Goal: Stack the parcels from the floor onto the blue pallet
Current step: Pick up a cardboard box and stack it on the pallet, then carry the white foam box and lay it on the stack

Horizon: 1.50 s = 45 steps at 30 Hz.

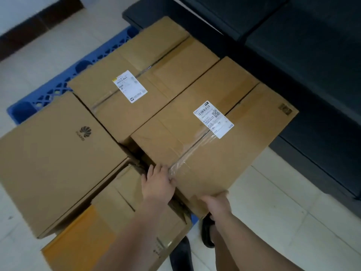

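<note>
Held parcel (213, 137): large brown carton, taped seam along the top, white shipping label (214, 119) on the seam; lying flat on the stack, right-hand side, near corner past the edge of the cartons below.
Left hand (158, 182): palm down on the near left edge of that carton, fingers spread over the corner beside the clear tape; pressing, not closed around anything.
Right hand (216, 202): at the near corner of the same carton, fingers curled under the edge, gripping it.
Far parcel (140, 75): second large carton, touching the held one along its long side, with its own white label (130, 86).
Logo parcel (54, 153): plain carton with a dark printed logo, left of the hands, just beside the far parcel.
Lower parcel (109, 222): under the left forearm, partly orange-tinted, lower than the others.
Blue pallet (54, 90): beneath the stack, lattice corner showing at upper left.
Floor (283, 202): pale tiles.
Dark sofa (302, 55): upper right, close to the stack.
Dark shoes (207, 233): by the near corner.
</note>
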### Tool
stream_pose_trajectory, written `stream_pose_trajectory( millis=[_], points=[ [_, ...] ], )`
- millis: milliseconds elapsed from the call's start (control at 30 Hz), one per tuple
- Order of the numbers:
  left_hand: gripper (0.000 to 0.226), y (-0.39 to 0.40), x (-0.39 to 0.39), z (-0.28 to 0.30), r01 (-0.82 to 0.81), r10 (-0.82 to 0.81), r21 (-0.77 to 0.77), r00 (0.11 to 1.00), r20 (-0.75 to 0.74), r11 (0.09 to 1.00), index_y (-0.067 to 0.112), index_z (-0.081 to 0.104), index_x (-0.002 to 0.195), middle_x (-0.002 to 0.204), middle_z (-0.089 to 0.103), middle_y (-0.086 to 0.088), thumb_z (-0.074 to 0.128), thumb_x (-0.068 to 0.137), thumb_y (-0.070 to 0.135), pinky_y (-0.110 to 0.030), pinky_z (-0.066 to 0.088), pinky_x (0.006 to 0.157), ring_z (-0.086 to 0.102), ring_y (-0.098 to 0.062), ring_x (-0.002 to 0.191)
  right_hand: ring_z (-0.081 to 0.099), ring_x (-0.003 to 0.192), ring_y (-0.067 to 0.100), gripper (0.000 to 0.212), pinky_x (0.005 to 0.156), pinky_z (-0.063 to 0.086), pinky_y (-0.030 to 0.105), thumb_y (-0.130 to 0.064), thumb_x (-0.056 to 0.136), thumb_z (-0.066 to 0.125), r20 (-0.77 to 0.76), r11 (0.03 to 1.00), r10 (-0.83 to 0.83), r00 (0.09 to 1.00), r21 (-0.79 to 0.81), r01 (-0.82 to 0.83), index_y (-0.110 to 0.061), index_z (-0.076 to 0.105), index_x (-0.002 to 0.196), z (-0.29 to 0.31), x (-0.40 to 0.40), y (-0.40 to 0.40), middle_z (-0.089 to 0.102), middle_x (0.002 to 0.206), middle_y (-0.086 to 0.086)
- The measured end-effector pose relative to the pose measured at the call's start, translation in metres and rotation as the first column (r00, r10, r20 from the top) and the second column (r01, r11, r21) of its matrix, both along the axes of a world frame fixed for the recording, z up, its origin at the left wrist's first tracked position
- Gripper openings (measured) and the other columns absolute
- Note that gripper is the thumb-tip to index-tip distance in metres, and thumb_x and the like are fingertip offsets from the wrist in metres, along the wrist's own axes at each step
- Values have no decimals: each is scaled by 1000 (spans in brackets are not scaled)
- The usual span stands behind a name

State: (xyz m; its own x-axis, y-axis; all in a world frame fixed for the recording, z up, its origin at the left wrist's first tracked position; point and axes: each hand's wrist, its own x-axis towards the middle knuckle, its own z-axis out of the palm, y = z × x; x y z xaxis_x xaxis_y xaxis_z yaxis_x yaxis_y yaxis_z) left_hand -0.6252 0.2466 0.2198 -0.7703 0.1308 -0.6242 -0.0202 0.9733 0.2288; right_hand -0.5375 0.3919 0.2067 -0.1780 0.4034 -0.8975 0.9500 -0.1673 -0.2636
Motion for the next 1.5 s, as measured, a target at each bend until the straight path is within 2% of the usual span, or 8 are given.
stream_pose_trajectory(
  millis=[133,333,467,633,767,1067,1267,1500],
  points=[
    [47,-23,23,50,-46,46,14,999,6,999,23,40,141,148,40,2,42,96,37,-46,22,117,31,-21,141,51,109,28,67,78,43,29,-26,87,60,-10,979,187,982,-79,-188,-10,29,144,49,10,-4,49,129,11],
    [37,-37,61,159,78,-77,40,996,-45,996,23,50,131,132,51,1,44,96,34,-40,37,107,52,-21,118,48,125,24,55,89,38,23,-25,91,53,-146,858,485,862,269,-437,-16,38,143,166,42,7,44,144,7],
    [25,-14,84,224,241,-231,63,965,-127,969,21,58,113,111,58,0,46,93,30,-39,47,94,59,-20,98,51,117,23,41,90,45,30,-25,90,50,-130,703,615,777,536,-467,-19,52,130,246,80,26,50,132,6],
    [24,57,128,283,540,-515,58,826,-227,840,21,58,110,107,63,1,44,93,28,-32,49,82,61,-18,96,49,116,26,33,91,43,37,-27,92,46,133,420,694,707,723,-548,-18,54,122,324,161,64,53,125,6],
    [22,126,200,316,708,-661,127,698,-276,695,19,59,105,107,62,-2,44,93,29,-35,51,84,60,-21,97,49,118,27,35,88,45,36,-28,92,46,239,367,586,774,773,-517,-17,54,124,365,259,92,54,127,6],
    [27,214,490,357,977,-889,1,195,-414,214,16,62,108,116,62,-9,42,90,18,-35,47,87,59,-29,108,51,115,27,32,88,41,36,-31,91,45,359,407,251,899,803,-435,-17,54,119,412,566,90,55,122,5],
    [30,209,686,368,991,-891,-77,-134,-435,-111,18,61,110,116,60,-7,39,90,21,-34,43,79,59,-29,106,57,103,26,27,68,39,33,-33,89,48,319,486,-35,947,834,-263,-19,58,109,415,748,51,60,111,4],
    [30,204,844,368,905,-832,-127,-423,-360,-405,16,58,113,120,58,-7,39,90,21,-37,42,86,55,-28,113,58,104,26,33,77,46,34,-38,88,52,213,574,-399,892,817,62,-22,59,115,396,905,2,60,115,4]
  ],
)
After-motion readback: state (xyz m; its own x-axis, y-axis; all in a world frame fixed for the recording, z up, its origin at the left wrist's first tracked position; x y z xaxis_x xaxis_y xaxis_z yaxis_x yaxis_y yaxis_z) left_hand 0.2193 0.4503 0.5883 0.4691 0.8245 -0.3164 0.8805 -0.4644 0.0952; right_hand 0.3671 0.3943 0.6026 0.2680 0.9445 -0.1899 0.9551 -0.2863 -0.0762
